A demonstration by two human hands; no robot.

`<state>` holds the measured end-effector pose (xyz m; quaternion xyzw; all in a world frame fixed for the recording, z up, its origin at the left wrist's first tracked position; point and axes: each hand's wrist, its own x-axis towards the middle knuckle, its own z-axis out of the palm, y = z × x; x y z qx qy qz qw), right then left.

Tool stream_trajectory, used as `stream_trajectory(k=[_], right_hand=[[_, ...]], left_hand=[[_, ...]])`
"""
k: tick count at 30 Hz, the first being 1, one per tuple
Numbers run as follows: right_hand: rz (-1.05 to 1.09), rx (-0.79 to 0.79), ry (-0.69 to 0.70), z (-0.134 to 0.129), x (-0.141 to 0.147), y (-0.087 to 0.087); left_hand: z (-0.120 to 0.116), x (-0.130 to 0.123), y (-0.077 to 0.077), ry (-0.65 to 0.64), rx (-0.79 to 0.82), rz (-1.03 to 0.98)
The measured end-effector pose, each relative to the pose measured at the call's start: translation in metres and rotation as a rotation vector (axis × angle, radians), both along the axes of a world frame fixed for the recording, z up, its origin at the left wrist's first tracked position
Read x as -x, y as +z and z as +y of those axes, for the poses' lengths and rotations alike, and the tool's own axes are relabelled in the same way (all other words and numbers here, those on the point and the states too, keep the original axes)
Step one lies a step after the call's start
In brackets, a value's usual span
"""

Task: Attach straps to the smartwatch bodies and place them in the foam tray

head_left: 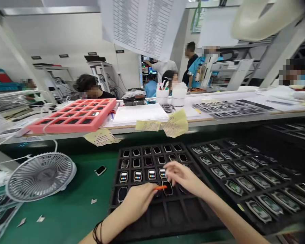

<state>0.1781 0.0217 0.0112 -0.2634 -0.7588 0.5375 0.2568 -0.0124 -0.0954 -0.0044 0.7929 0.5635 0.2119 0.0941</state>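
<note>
A black foam tray holds rows of square watch faces, and several in the third row have lit screens. My left hand is closed around a small orange tool, its tip at a dark watch in the fourth row. Over the right part of the tray, my right hand has bent, slightly parted fingers near a lit watch; nothing shows in its grasp. The front compartments of the tray hold no watches.
A round grey fan stands at the left, near a loose watch on the green mat. Another watch tray lies right. The shelf above bears a pink tray. People sit and stand beyond.
</note>
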Motion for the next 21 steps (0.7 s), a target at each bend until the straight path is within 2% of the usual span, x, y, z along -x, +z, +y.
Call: stream_trajectory(k=[2, 5, 9, 12, 15, 18, 21], right_hand=[[-0.231, -0.358, -0.009, 0.025, 0.053, -0.002], [-0.346, -0.511, -0.008, 0.051, 0.134, -0.013], [-0.530, -0.645, -0.059, 0.064, 0.211, -0.033], [-0.668, -0.697, -0.096, 0.067, 0.243, -0.046], [-0.755, -0.713, -0.076, 0.069, 0.261, -0.053], [-0.788, -0.716, -0.040, 0.068, 0.270, -0.054], [-0.788, -0.735, -0.060, 0.072, 0.270, -0.056]], left_hand=[[-0.014, 0.029, -0.006, 0.228, 0.057, -0.103], [-0.037, 0.060, -0.013, 0.454, 0.129, -0.262], [-0.062, 0.083, -0.020, 0.561, 0.150, -0.470], [-0.074, 0.094, -0.026, 0.608, 0.160, -0.561], [-0.080, 0.103, -0.032, 0.664, 0.171, -0.594], [-0.083, 0.109, -0.038, 0.709, 0.171, -0.618], [-0.084, 0.114, -0.044, 0.726, 0.160, -0.644]])
